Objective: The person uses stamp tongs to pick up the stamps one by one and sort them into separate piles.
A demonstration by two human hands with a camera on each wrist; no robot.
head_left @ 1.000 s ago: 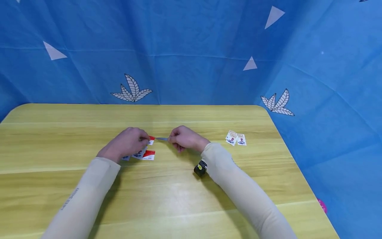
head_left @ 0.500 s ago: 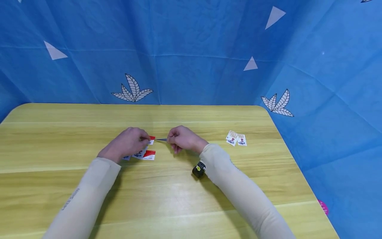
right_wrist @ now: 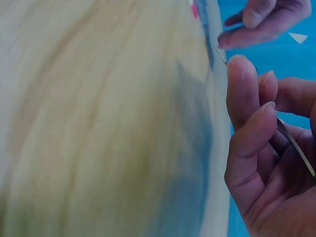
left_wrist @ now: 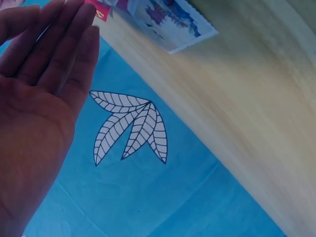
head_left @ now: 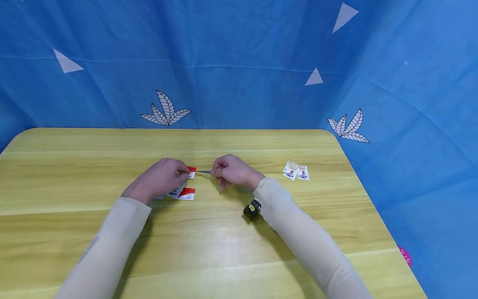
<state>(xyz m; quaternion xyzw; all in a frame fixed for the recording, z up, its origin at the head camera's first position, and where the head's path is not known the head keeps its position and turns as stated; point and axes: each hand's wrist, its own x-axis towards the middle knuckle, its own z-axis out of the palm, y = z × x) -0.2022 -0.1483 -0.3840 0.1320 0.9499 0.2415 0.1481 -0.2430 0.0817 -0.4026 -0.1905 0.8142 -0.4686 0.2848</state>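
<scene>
My left hand (head_left: 162, 176) pinches a small red-and-white card (head_left: 191, 172) at its fingertips. The card's red corner (left_wrist: 101, 9) shows past those fingers in the left wrist view. My right hand (head_left: 235, 171) grips thin pointed metal tweezers (head_left: 204, 171) between thumb and index finger; their back end (right_wrist: 296, 148) shows behind the fingers in the right wrist view. The tip points left, close to the card; contact cannot be made out. Below the left hand lie a stamp-like picture card (head_left: 175, 192) and another red-and-white card (head_left: 186, 194), partly overlapping.
Several stamp-like picture cards (head_left: 296, 170) lie overlapped on the right side of the wooden table (head_left: 209, 249). A black wrist device (head_left: 252, 210) hangs under the right cuff. Blue patterned cloth (head_left: 239, 62) rises behind the table's far edge.
The right hand shifts slightly, and the tweezers look narrower from this angle than a second ago. The left hand keeps its hold on the card, nearly still. The view tilts a little.
</scene>
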